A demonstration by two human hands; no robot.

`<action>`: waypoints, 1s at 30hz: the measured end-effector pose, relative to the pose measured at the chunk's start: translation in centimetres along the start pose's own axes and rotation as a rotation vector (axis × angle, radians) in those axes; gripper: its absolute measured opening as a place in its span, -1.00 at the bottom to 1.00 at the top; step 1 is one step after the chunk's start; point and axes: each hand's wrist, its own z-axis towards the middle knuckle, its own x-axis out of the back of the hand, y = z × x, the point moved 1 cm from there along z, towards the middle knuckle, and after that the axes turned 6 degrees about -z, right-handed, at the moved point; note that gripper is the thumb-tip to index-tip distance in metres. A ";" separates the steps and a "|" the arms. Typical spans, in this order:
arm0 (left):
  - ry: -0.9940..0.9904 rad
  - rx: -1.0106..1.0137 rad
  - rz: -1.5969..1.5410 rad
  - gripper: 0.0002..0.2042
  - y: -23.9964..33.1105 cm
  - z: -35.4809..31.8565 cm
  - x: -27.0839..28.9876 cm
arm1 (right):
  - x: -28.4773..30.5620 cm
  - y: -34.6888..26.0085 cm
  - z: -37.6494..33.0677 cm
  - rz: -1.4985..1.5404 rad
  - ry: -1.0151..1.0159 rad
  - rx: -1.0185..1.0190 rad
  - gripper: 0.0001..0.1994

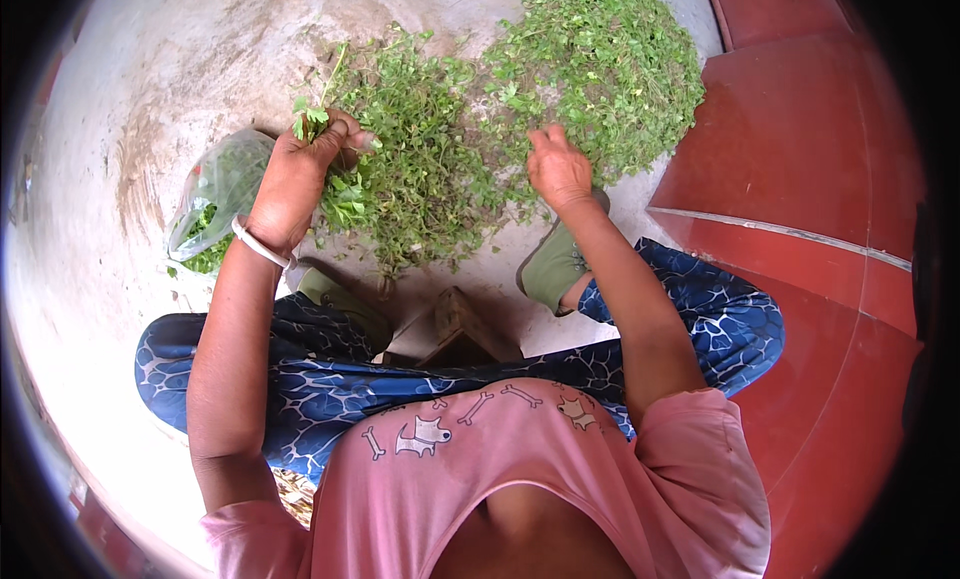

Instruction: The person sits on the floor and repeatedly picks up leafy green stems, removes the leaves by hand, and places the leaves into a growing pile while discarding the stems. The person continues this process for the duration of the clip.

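Observation:
My left hand [312,161] is closed round a few leafy green herb stems [318,107], with one pale stem sticking up past the fingers. More leaves hang below that hand. It is held above the left edge of a flattened heap of cut greens [425,149]. My right hand [558,166] hovers at the near edge of a second, brighter green heap [610,69]. Its fingers are bent and drawn together; whatever is under them is hidden. Beside my left wrist, a clear plastic bag [222,184] holds fresh leafy greens.
Pale, soil-stained concrete floor [150,99] lies under the heaps. Red boards or panels [780,139] with a light metal strip [780,225] run along the right. My green shoes [555,269] stand close to the greens, with a small wooden piece [458,324] between my legs.

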 end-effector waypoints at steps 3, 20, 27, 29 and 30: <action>0.010 0.011 -0.110 -0.89 0.3 0.0 0.1 | -2.5 -1.1 -1.6 -0.080 -0.299 0.102 -0.83; 0.113 0.026 0.030 -0.93 -0.7 -0.5 -0.5 | 5.1 -1.8 3.3 1.294 -0.695 -0.310 -0.79; 0.014 0.113 -0.008 -0.88 -1.5 -1.5 -2.1 | 7.0 -5.0 3.7 1.601 -0.568 -0.297 -0.83; -0.006 0.134 -0.081 -0.87 -2.2 -1.6 -2.6 | 7.1 -6.2 3.5 1.689 -0.574 -0.323 -0.82; -0.024 0.183 -0.026 -0.86 -2.2 -1.7 -2.6 | 7.1 -6.7 3.3 1.735 -0.573 -0.340 -0.82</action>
